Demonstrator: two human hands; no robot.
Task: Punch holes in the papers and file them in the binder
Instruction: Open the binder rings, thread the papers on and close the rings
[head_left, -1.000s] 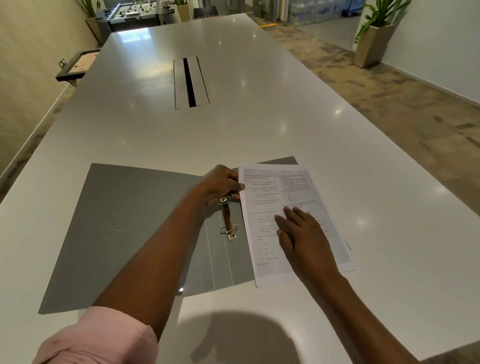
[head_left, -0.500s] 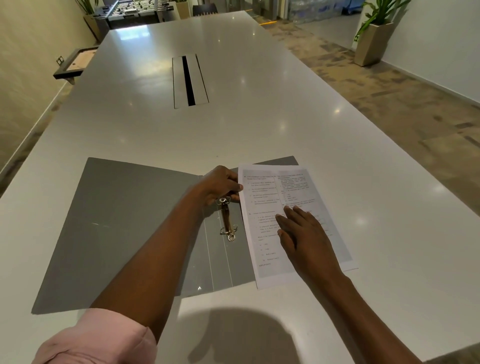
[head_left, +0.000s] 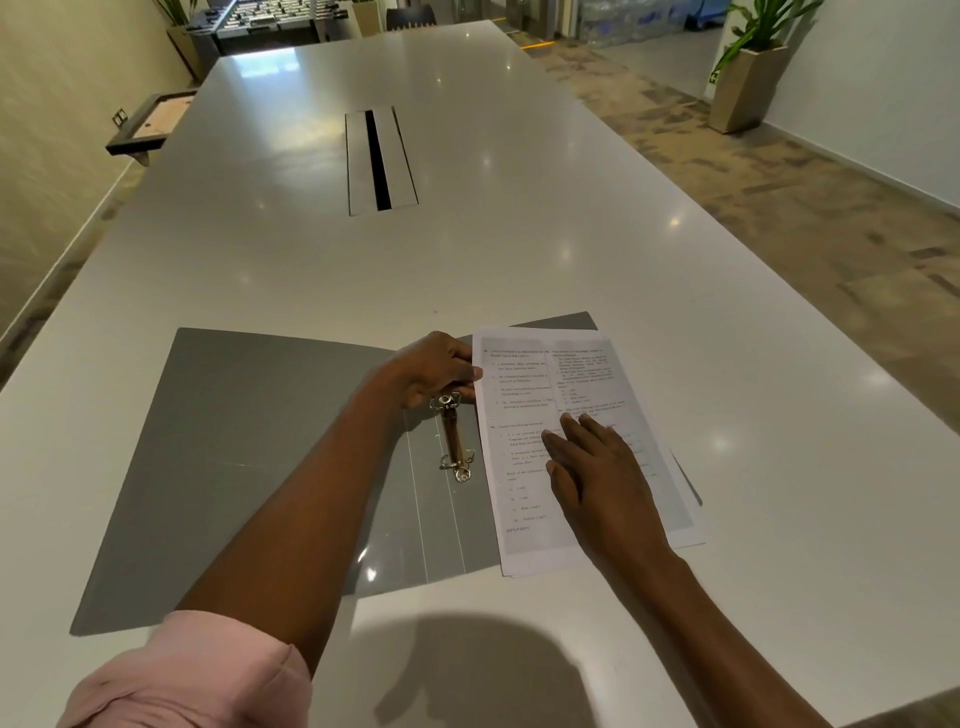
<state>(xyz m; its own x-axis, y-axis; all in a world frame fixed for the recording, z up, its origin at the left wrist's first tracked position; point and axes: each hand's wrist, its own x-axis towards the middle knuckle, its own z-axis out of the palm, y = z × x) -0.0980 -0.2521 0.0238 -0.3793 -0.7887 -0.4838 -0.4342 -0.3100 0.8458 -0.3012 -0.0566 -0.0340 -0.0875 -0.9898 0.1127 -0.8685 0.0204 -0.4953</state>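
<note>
Over on the far left, off the table, a dark-framed picture sat on a little ledge by the wall. The table itself was long, white and glossy, with ceiling lights reflecting in it as small dots, and a rectangular metal cable hatch with a black slot sunk into its middle.

The binder lay open flat near the front edge, matte grey, its left cover spreading toward the front-left corner with a faint scratch across it. A rolled-up pink sleeve showed at the bottom left, the bare forearm crossing the binder diagonally. The left hand was curled at the top of the ring mechanism, a slim brass-coloured bar with shiny metal rings at either end; the fingers were bunched together, pinching the upper left edge of the papers right beside the top ring. Couldn't tell if the rings were sprung open or closed.

The papers, a thin stack of white printed sheets with two columns of small text, lay on the binder's right half, slightly fanned and overhanging its front edge. The right hand rested flat on them, palm down, fingers straight and close together, clamped on nothing.

Far right, a green plant in a tapered beige planter stood on the patterned carpet.
</note>
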